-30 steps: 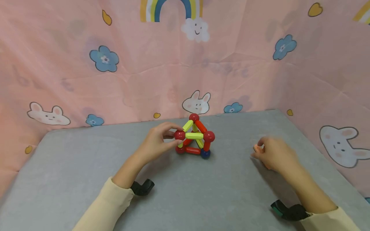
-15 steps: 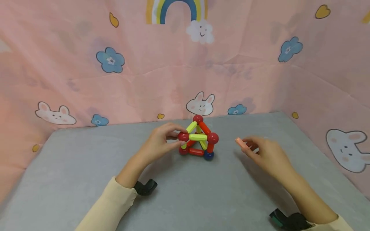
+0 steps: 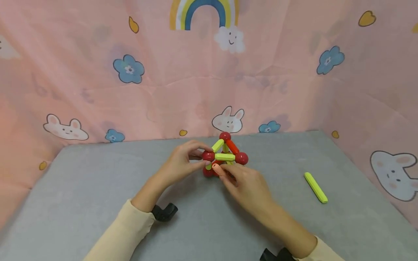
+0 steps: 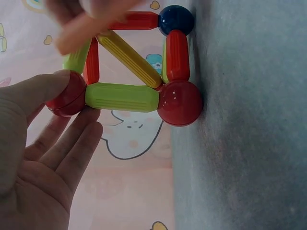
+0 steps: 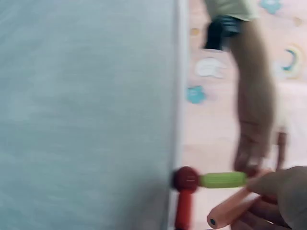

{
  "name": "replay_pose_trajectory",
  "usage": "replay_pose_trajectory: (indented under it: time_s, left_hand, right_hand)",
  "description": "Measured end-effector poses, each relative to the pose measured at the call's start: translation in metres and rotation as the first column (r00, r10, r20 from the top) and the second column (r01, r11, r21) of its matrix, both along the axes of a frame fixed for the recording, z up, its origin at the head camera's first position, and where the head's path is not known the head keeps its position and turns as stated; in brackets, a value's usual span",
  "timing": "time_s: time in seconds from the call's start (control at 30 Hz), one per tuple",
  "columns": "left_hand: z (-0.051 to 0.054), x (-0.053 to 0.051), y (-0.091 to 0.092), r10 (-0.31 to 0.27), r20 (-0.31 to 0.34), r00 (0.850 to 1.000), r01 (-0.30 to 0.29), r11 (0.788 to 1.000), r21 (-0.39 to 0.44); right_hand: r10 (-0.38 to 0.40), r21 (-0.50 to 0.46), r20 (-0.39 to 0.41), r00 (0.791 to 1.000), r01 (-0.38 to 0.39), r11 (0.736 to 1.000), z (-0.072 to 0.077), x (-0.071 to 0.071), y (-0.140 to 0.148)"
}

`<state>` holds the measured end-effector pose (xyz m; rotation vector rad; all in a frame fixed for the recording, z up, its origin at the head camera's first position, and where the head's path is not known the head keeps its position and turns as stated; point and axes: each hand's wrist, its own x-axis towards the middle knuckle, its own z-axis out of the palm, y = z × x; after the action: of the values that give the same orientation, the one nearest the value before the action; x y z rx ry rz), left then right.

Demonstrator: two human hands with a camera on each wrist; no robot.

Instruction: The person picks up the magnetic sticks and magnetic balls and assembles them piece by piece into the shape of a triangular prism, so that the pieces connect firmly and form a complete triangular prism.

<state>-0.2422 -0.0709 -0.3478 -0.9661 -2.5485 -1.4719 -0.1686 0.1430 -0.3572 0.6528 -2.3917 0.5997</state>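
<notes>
A frame of magnetic building rods and balls (image 3: 225, 157) stands on the table. Its rods are red and yellow-green, its balls red except for one dark blue ball (image 4: 176, 20), which my right hand hides in the head view. My left hand (image 3: 183, 161) pinches the red ball (image 3: 208, 156) at the frame's upper left corner between thumb and fingers. Just in front of the frame, my right hand (image 3: 249, 186) pinches an orange magnetic rod (image 3: 218, 169), close below that ball. In the right wrist view the orange rod's dark end tip shows; whether it touches the frame I cannot tell.
A loose yellow-green rod (image 3: 315, 187) lies on the grey table (image 3: 196, 232) to the right. Behind the table hangs a pink patterned cloth (image 3: 183, 72), which also runs along the right side.
My right hand has carried the orange rod leftward from the right side of the table to the frame, uncovering the loose yellow-green rod. The left hand keeps its pinch on the red ball.
</notes>
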Motion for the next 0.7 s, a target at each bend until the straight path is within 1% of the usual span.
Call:
replay_pose_trajectory:
  time_s: [0.1,0.2,0.43,0.7]
  left_hand:
    - [0.0,-0.001,0.0,0.0,-0.009,1.0,0.0,1.0,-0.004]
    - [0.001,0.0,0.001,0.002,-0.009,1.0,-0.002,1.0,-0.008]
    - [0.002,0.001,0.0,0.005,-0.008,1.0,-0.005,1.0,-0.006]
    - [0.0,-0.001,0.001,-0.005,-0.011,1.0,0.005,1.0,-0.004]
  right_hand:
    - [-0.041,0.011,-0.024,0.999,0.041,0.999,-0.009,-0.003,-0.004]
    - [-0.064,0.02,-0.033,0.997,0.065,0.998,-0.013,-0.005,-0.006]
    - [-0.086,0.044,-0.026,0.996,0.087,0.995,-0.01,-0.009,-0.013]
    - [-0.13,0.086,-0.024,0.991,0.132,0.988,-0.01,-0.009,-0.017]
